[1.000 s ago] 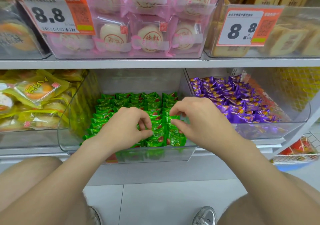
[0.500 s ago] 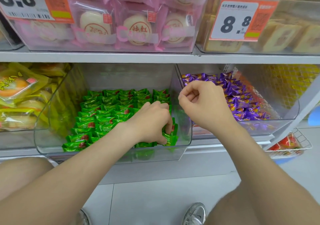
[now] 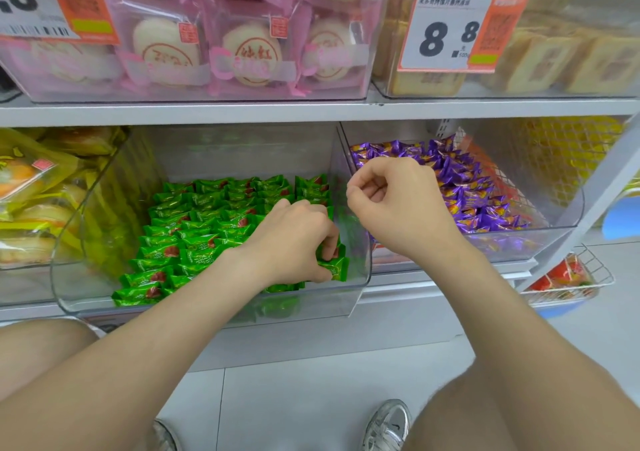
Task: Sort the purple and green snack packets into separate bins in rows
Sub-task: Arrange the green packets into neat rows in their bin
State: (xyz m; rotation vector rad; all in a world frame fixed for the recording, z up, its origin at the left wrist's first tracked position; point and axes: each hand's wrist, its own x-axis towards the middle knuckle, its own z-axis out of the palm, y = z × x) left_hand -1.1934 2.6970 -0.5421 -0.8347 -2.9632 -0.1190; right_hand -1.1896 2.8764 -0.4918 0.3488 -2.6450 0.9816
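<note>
Green snack packets (image 3: 207,222) lie in rows inside a clear plastic bin (image 3: 86,291) on the lower shelf. To its right, a second clear bin (image 3: 568,215) holds purple snack packets (image 3: 464,187). My left hand (image 3: 294,242) is down in the front right corner of the green bin, fingers curled round a green packet (image 3: 334,267). My right hand (image 3: 391,201) hovers above the divide between the two bins, fingers loosely curled with nothing visible in them.
A bin of yellow-wrapped cakes (image 3: 38,201) sits to the left. Pink-wrapped pastries (image 3: 242,48) and tan biscuits (image 3: 554,55) fill bins on the upper shelf (image 3: 311,111) behind price tags (image 3: 457,27). A wire basket (image 3: 571,277) hangs lower right. My knees and shoes are below.
My right hand lifted out of the green bin and moved right, towards the purple bin. My left hand shifted to the green bin's front right corner. The camera view moved closer.
</note>
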